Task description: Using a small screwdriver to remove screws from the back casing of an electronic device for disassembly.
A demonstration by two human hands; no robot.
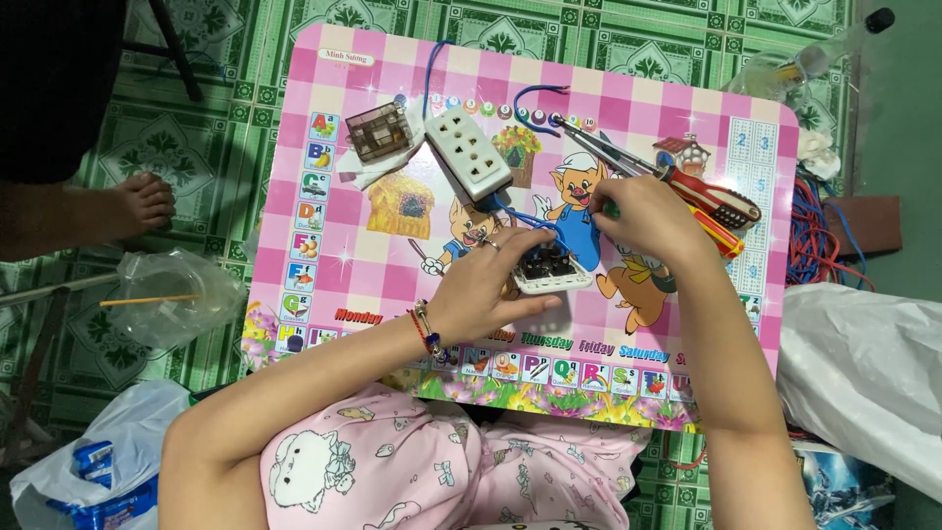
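The small white socket block (552,272) lies just below the middle of the pink checked tabletop (324,245), its open dark inside facing up and its long axis running from about 8 o'clock to 2 o'clock. The left hand (488,285) comes at it from 8 o'clock, its grip wrapped around the block's left end with the fingers curled over the upper edge and the thumb under the lower edge, pinning the block to the tabletop. The right hand (646,214) sits at 1 o'clock from the block, just beside its right end. Its fingertips are pinched together toward the block's upper right corner, where a blue wire (517,214) loops in. What the pinch holds is too small to tell. So the left hand is on the block and the right is the free one, working from the far end.

At 11 o'clock from the block lies a larger white multi-outlet strip (468,154), aligned from 10 to 4 o'clock. A red-handled screwdriver (708,197) lies at 2 o'clock, just beyond the right hand.
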